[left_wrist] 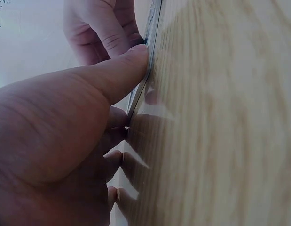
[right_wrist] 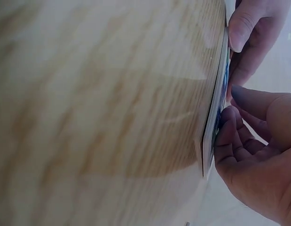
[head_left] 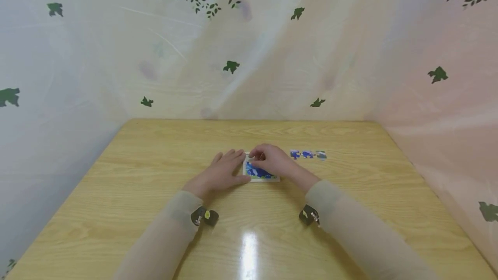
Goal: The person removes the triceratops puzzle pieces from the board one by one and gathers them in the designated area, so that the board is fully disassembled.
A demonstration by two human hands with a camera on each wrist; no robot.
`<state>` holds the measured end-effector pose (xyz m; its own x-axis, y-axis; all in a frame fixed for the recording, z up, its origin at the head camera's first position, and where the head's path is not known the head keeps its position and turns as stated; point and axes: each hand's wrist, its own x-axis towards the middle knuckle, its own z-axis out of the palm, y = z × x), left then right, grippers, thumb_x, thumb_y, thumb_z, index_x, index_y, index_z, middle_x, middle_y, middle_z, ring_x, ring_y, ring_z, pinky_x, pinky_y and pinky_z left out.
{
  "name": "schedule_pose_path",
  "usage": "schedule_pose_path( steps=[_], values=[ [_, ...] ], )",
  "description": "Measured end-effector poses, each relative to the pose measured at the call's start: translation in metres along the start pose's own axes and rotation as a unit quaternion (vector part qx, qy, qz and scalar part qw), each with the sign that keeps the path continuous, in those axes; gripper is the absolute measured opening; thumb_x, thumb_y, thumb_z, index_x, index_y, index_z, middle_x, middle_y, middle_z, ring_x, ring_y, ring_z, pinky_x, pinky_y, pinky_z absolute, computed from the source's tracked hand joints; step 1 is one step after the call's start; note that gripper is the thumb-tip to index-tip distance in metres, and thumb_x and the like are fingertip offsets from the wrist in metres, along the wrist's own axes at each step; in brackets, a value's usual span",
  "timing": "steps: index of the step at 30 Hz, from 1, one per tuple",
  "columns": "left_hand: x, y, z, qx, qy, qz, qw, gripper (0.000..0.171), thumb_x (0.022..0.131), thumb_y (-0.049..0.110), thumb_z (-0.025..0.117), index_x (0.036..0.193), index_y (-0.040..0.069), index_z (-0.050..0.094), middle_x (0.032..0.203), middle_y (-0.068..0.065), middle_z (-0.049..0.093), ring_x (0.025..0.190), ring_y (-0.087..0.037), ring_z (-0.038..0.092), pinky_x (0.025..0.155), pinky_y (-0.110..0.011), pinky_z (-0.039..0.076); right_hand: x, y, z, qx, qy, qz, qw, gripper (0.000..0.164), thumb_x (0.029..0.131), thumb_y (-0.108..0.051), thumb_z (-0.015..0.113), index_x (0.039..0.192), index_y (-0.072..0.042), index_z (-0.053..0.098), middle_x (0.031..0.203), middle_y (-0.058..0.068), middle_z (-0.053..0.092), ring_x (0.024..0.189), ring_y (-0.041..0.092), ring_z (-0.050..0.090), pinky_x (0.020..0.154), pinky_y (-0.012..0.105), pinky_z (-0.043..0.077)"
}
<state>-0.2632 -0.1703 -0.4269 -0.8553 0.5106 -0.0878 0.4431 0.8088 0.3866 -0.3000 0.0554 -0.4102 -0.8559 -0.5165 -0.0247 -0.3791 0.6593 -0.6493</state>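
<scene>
"So, where does the puzzle board lie?"

"Flat on a wood-grained desk, about midway between its left and right edges and well in from the far edge. A white border frames a mostly blue picture."

"And the left hand?"

"Spread wide, fingers straight. The fingers reach along the board's left edge and the thumb rests at its near left corner. That placing looks meant to brace the board, since a light board could slide on such a smooth, shiny top."

"What about the right hand?"

"Bent over the upper part of the board, thumb and fingers curled towards each other with a narrow gap. Its fingertips come down close to the surface, probably for fine control. Whether a piece is between them cannot be told; the fingers hide that spot, even in the wrist views."

"Is anything set aside?"

"Yes, three loose puzzle pieces in a row, beyond the board's right edge and towards the desk's far edge. Two are blue, and the rightmost is paler. Spaced out like that, each is presumably easy to tell apart and pick up, on the right hand's side."
</scene>
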Motion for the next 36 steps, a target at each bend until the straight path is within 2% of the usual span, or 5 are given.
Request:
schedule_pose_path(
  steps=[9, 21, 36],
  values=[
    [-0.0003, 0.0025, -0.0022, 0.0, 0.001, 0.001, 1.0, 0.089, 0.11, 0.055, 0.063, 0.171, -0.002, 0.032, 0.181, -0.018, 0.024, 0.168, -0.041, 0.014, 0.134, -0.065, 0.004, 0.0, -0.0017, -0.002, -0.008, -0.016, 0.02, 1.0, 0.026, 0.105, -0.01, 0.078, 0.13, -0.005, 0.078, 0.109, 0.003, 0.073, 0.1, 0.018, 0.066, 0.096, 0.038, 0.059],
    [0.0014, 0.0015, -0.0016, 0.005, -0.003, -0.002, 1.0, 0.089, 0.11, 0.057, 0.062, 0.173, 0.002, 0.031, 0.181, -0.016, 0.022, 0.169, -0.039, 0.013, 0.135, -0.064, 0.002, -0.0006, -0.0029, -0.0042, -0.013, -0.017, 0.033, 0.999, 0.02, 0.103, -0.011, 0.081, 0.122, -0.007, 0.082, 0.112, 0.005, 0.07, 0.101, 0.02, 0.064, 0.096, 0.04, 0.058],
    [0.0019, -0.0009, 0.0007, 0.005, 0.001, -0.001, 1.0, 0.09, 0.109, 0.058, 0.062, 0.172, 0.001, 0.032, 0.181, -0.016, 0.023, 0.169, -0.04, 0.013, 0.134, -0.065, 0.003, 0.0, -0.001, -0.0024, -0.004, -0.015, 0.025, 1.0, 0.016, 0.101, -0.007, 0.082, 0.114, -0.007, 0.074, 0.105, 0.004, 0.07, 0.096, 0.019, 0.065, 0.091, 0.036, 0.058]
  ],
)
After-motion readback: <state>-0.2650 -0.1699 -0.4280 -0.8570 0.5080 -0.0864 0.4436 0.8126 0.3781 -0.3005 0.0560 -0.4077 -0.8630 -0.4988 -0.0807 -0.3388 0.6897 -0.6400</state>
